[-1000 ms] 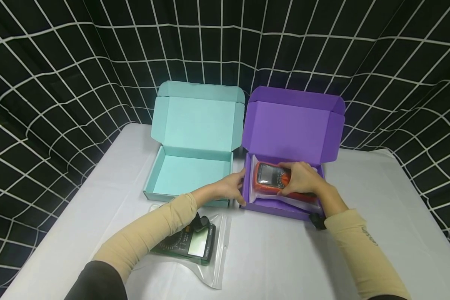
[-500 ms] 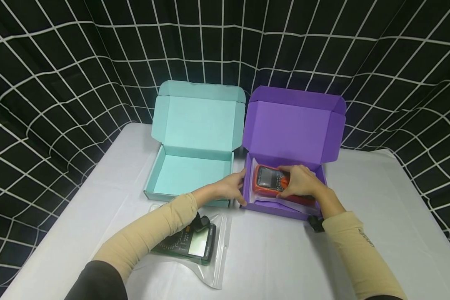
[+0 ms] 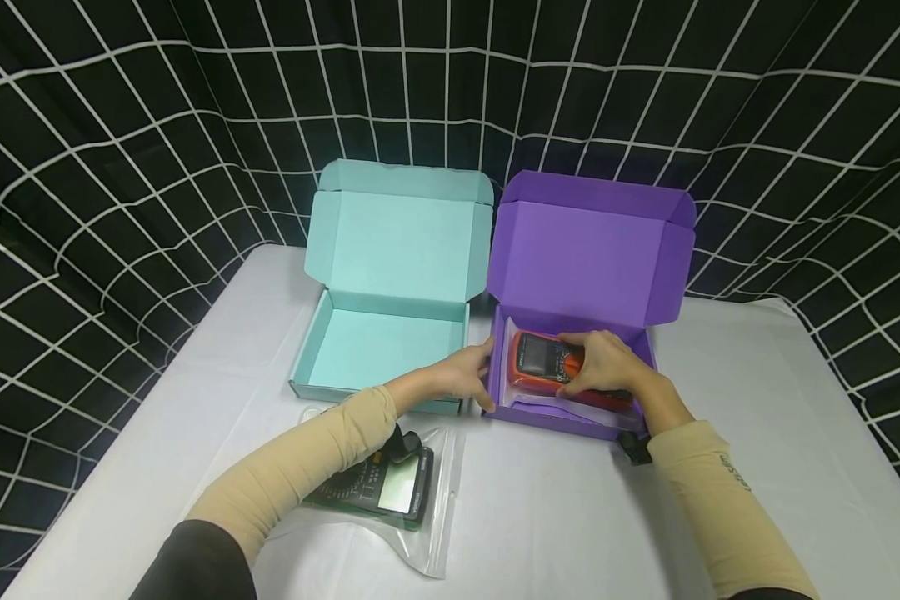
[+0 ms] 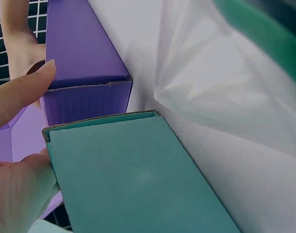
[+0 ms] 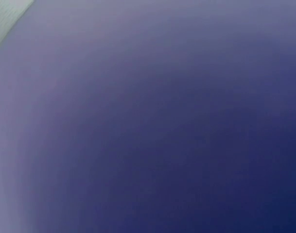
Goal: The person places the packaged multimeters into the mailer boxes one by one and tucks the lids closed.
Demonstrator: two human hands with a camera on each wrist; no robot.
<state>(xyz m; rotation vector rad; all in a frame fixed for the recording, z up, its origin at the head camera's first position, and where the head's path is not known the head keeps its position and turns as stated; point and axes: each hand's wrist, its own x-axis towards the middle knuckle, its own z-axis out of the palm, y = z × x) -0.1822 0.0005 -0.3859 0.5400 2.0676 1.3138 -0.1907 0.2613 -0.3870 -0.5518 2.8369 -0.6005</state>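
Two cardboard boxes, a teal box (image 3: pixel 378 342) and a purple box (image 3: pixel 581 258), stand open on the white, woven tabletop (image 3: pixel 532 508). The right hand (image 3: pixel 607 364) is clamped around a red multimeter (image 3: pixel 543 358) inside the purple box; the left hand (image 3: pixel 461 372), spread, touches that box's side. A second, dark multimeter (image 3: pixel 399 487) lies bagged nearer. Only the left wrist view reveals rough brown cut edges; the right wrist's is mostly purple blur

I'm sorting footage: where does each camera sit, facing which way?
Head: on the head, facing forward and down at the teal box, purple box and red multimeter; left hand, right hand and sleeves show.
Left wrist: on that wrist, facing both boxes' walls; left fingers show, and apparently the right arm.
Right wrist: on that wrist, facing a blurred purple surface; no hand shows.
Head and left wrist share the left hand and both boxes.
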